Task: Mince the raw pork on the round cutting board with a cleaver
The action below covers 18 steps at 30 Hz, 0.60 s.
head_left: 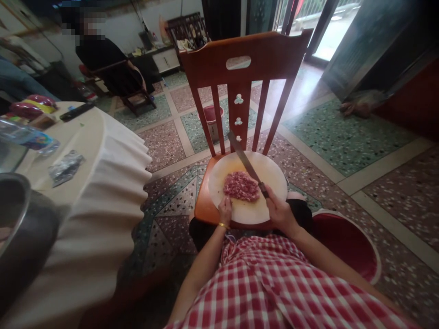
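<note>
A flattened mound of minced meat [241, 186] lies on a round, pale cutting board [252, 212], which rests on the seat of a wooden chair [203, 201]. My right hand [278, 208] is wrapped round the dark handle of a knife [247, 163]. Its long blade slants up and left over the board, past the meat's right side. At the lower left edge of the meat is my left hand [225, 211], fingers bunched together on the board's rim side. Whether they pinch any meat is hidden.
To the left, a cloth-covered table [92, 151] carries a metal pot [30, 214], a plastic bottle [32, 135] and a crumpled packet [66, 168]. A red basin [346, 246] sits right of my legs; a bucket [212, 119] stands behind the chair. Another person [103, 52] sits far left.
</note>
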{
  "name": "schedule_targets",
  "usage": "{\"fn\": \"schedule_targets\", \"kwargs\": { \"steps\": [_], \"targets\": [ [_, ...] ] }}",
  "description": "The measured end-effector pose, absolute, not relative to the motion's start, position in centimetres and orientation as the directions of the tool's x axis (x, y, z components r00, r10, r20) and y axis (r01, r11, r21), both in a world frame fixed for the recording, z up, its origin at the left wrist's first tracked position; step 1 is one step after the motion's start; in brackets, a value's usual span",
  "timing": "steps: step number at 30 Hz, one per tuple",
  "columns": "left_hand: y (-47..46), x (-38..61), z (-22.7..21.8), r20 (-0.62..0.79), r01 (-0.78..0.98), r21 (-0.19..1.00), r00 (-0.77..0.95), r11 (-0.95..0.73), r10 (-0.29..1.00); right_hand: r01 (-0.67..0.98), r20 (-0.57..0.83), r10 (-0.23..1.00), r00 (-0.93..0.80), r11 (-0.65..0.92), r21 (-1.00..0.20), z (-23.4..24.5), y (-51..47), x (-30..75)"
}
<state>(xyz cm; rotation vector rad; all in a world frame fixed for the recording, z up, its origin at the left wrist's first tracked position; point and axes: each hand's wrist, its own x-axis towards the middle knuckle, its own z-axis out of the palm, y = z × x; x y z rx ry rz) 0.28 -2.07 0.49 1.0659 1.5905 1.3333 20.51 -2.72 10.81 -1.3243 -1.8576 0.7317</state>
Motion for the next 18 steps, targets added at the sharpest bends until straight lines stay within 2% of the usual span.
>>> {"fn": "schedule_targets", "kwargs": {
  "steps": [4,6,10,12,15,16,18],
  "targets": [
    [-2.1,0.1,0.5,-0.018,0.188,0.978,-0.343,0.087,0.939,0.621,-0.024,0.968,-0.248,0.140,-0.771,9.1,-2.5,20.6],
    [-2.0,0.1,0.4,-0.019,0.184,0.979,-0.345,0.088,0.938,0.583,-0.003,0.970,-0.242,0.143,-0.800,9.9,-2.4,20.9],
    [-2.1,0.2,0.2,-0.043,0.127,0.988,-0.347,0.093,0.937,0.507,0.207,0.958,-0.199,0.281,-0.815,11.3,-2.6,20.8],
    [-2.1,0.2,0.2,-0.039,0.132,0.987,-0.352,0.091,0.935,0.541,0.158,0.964,-0.214,0.252,-0.803,10.4,-2.7,20.7],
    [-2.1,0.2,0.1,-0.031,0.159,0.983,-0.350,0.092,0.936,0.609,-0.053,0.971,-0.231,0.103,-0.787,9.2,-2.6,20.8],
    [-2.0,0.2,0.1,-0.035,0.156,0.983,-0.350,0.095,0.936,0.608,-0.072,0.971,-0.230,0.085,-0.789,9.4,-2.6,20.9],
    [-2.0,0.2,0.0,-0.049,0.132,0.986,-0.353,0.102,0.934,0.563,0.014,0.972,-0.233,0.147,-0.813,10.5,-2.6,21.0]
  ]
}}
